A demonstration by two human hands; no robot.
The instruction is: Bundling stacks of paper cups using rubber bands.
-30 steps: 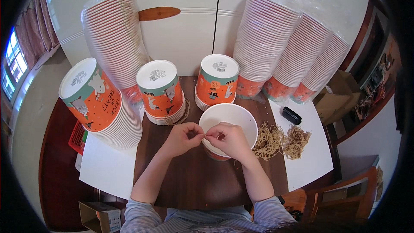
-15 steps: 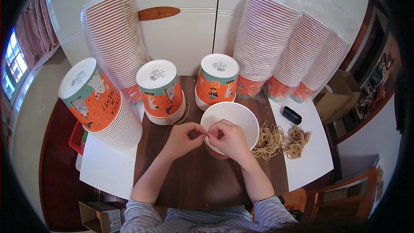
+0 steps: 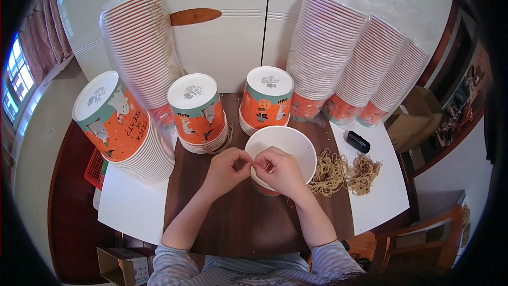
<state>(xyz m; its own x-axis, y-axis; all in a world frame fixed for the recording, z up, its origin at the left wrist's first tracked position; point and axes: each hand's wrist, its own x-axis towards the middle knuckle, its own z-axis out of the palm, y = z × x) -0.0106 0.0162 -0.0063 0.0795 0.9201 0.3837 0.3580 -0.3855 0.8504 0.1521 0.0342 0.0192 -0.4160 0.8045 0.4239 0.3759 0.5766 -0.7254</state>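
A paper bucket [image 3: 296,145], white inside, stands upright with its mouth toward me. At its near left rim, my left hand [image 3: 228,169] and my right hand [image 3: 279,168] meet fingertip to fingertip. Both are closed in a pinch, thumb against forefinger. Whatever lies between the tips is too small to make out. Right of the bucket is a loose heap of tan cord [image 3: 329,173], with a second cord bundle [image 3: 364,173] beside it. More cord hangs around the upside-down orange and green bucket stack [image 3: 196,122] at the middle left.
Another inverted stack [image 3: 124,127] leans at the left, and a short one [image 3: 266,98] stands behind my bucket. Tall plastic-wrapped stacks rise at the back left [image 3: 140,42] and back right [image 3: 328,47]. A black oblong object [image 3: 358,141] lies on the table's white right leaf [image 3: 375,201].
Both hands stay at the bucket rim, with only a very slight shift of the fingers. The bucket has moved a touch to the left.
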